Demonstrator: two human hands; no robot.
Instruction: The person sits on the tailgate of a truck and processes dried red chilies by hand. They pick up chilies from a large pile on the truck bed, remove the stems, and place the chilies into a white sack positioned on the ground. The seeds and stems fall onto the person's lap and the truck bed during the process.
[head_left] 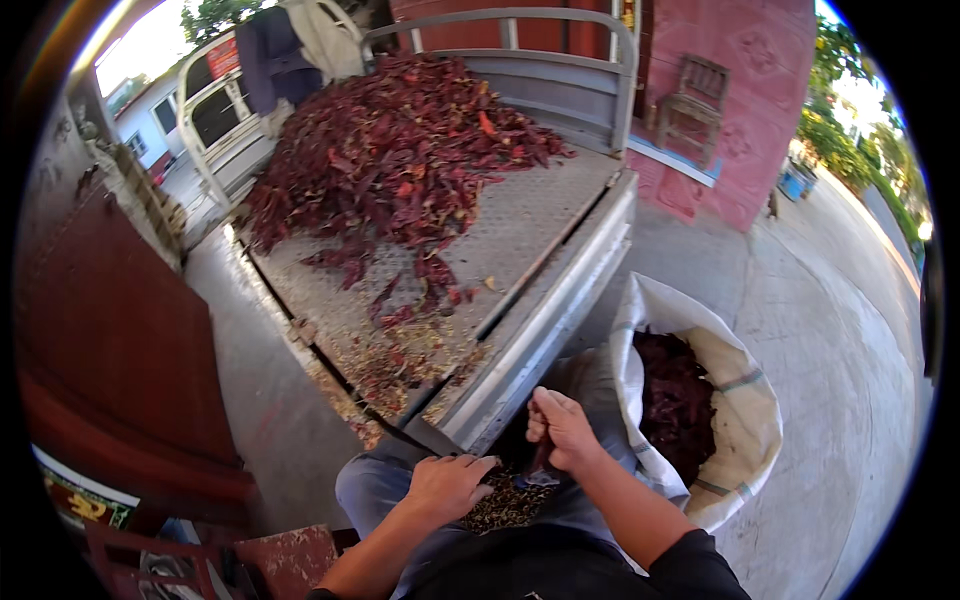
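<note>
In front of me, a heap of dark red dried peppers [390, 160] covers much of the grey truck bed [535, 215], thinning toward my end into loose pods and pale scraps [390, 365]. The bed's metal edge [560, 350] stands between my hands and the heap. Close by my right leg is an open white sack [750, 430], partly filled with more peppers [675, 405]; a small wooden chair [692, 108] stands farther off against the pink wall [765, 70]. Between my knees lies a bed of seeds and bits [500, 508]. My right hand [562, 430] is closed around a dried pepper [541, 458] that hangs below my fist. My left hand [450, 487] is beside the bed's near corner, fingers bent toward the right; I cannot tell whether it grips anything.
</note>
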